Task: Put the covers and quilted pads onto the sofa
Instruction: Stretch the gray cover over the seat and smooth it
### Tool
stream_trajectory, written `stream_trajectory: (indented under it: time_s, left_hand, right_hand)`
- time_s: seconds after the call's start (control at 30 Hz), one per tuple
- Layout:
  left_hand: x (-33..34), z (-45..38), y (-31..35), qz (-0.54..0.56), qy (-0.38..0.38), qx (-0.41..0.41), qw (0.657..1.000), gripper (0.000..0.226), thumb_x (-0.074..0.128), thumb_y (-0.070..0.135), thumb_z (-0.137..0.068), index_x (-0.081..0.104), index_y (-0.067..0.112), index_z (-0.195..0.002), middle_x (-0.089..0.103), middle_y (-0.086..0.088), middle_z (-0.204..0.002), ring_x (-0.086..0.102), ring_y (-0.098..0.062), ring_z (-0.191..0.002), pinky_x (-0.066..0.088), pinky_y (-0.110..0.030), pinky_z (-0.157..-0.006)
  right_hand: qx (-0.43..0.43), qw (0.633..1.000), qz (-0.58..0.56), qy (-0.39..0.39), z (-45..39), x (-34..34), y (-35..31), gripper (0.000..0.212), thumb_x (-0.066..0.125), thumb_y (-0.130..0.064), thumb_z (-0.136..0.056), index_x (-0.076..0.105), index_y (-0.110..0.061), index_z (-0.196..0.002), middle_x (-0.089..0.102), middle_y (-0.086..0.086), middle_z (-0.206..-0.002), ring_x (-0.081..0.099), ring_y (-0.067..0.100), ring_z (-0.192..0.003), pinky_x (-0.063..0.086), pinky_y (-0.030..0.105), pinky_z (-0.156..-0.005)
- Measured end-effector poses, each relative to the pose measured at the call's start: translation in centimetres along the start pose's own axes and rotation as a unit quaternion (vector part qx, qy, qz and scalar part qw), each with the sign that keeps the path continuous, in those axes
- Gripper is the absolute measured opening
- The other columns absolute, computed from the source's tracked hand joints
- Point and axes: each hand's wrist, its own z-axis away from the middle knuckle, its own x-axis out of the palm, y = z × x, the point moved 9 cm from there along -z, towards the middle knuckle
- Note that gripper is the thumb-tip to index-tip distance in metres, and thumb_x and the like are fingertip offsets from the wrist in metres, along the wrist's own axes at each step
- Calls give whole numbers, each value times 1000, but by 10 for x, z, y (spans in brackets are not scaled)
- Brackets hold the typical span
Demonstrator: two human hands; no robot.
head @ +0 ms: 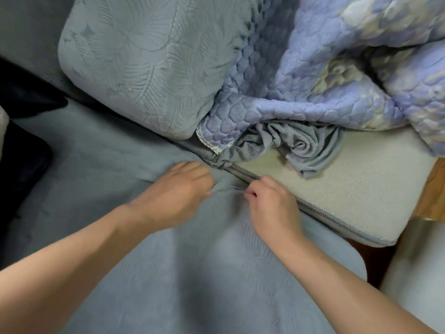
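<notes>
Your left hand [179,189] lies knuckles-up on the blue cover [101,169], its fingers curled down into the fabric near the seam; they are blurred, and you cannot tell whether they pinch cloth or only press it. Your right hand [269,201] sits just beside it, fingers curled, thumb and forefinger pinching a small fold of the same cover, which wrinkles between your hands. This cover is spread over the near seat. Just right of your right hand runs the edge of a bare cream cushion [349,189]. A bunched grey cover [301,145] lies on its far end, under the crumpled quilted pad [337,80]. A covered back cushion [144,68] stands behind.
</notes>
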Motion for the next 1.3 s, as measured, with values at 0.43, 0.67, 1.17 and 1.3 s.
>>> stream_trajectory:
  time_s: [0.43,0.67,1.17,1.3]
  left_hand:
    - [13,58,20,-51,-209,-170,962,33,39,45,-98,43,17,-81,60,-3,-74,50,-24,-69,36,-34,-63]
    - [20,79,11,122,-395,-193,890,42,53,39,-93,37,9,-67,33,-13,-66,26,-15,-55,27,-34,-54]
    - [-40,-23,-25,27,-10,-155,987,28,46,40,-97,66,24,-109,66,4,-111,60,-23,-104,50,-39,-88]
    - [14,-45,-13,-57,-317,-157,934,45,46,62,-95,60,29,-122,60,0,-124,56,-24,-118,46,-35,-97]
  right_hand:
    - [-52,987,-149,-38,21,-26,-10,17,51,-28,-100,67,-23,-98,61,-8,-100,57,13,-93,46,35,-83]
    - [10,969,65,-238,-32,34,-17,33,40,-38,-105,59,-20,-126,67,11,-114,62,35,-100,50,39,-80]
    - [-224,952,-24,208,52,-55,-69,36,35,11,-87,34,-15,-62,33,4,-64,33,23,-61,29,37,-53]
    - [-269,945,-43,179,59,-49,-77,35,38,14,-72,27,-18,-66,30,6,-63,28,21,-59,17,32,-57]
